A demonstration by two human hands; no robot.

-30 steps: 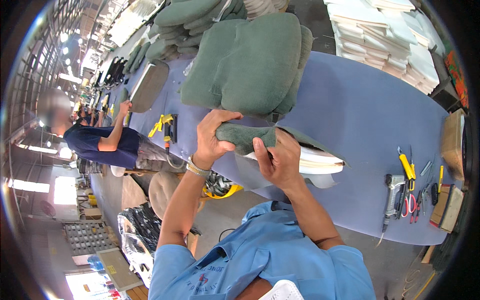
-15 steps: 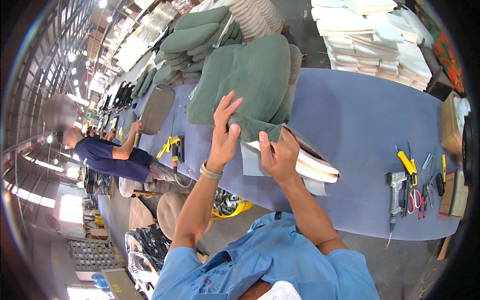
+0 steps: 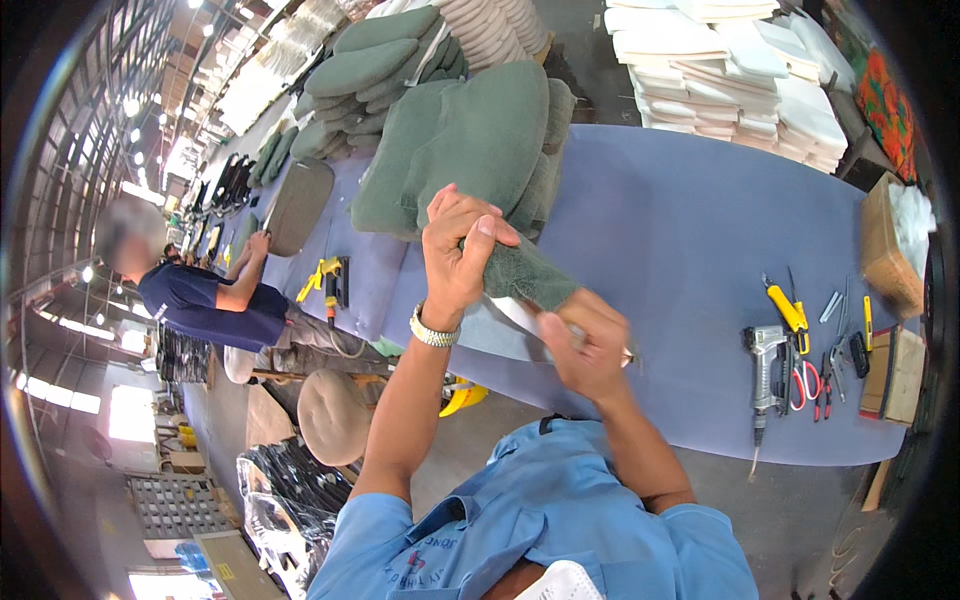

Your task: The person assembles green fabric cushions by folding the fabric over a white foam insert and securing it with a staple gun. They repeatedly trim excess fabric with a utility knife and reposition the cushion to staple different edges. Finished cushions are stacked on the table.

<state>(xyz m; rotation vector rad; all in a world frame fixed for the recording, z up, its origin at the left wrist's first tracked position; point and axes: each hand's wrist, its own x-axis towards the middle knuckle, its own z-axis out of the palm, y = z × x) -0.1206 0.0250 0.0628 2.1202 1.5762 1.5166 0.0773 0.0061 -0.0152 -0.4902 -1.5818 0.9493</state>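
Observation:
Over the table's near edge my left hand (image 3: pixel 462 250) is closed on a piece of dark green plush fabric (image 3: pixel 535 275), its wrist wearing a metal-band watch. The fabric stretches between that hand and my right hand (image 3: pixel 590 345), which is closed on the other end and slightly blurred. Beneath it a strip of white padding (image 3: pixel 513 312) shows; the rest of that padded piece is mostly hidden by my hands. Just beyond lies a pile of green upholstered cushions (image 3: pixel 480 140).
A blue-grey table (image 3: pixel 680 250) spans the scene. On its right lie a staple gun (image 3: pixel 765 365), yellow cutter (image 3: pixel 787 307), scissors (image 3: pixel 803 383) and cardboard box (image 3: pixel 890 245). A yellow air tool (image 3: pixel 325 285) lies left, near a co-worker (image 3: pixel 215 305). White foam sheets (image 3: pixel 715 75) are stacked behind.
My left hand's spread fingers have closed on the fabric. My right hand has moved right and down, drawing the fabric out longer. The view has shifted slightly.

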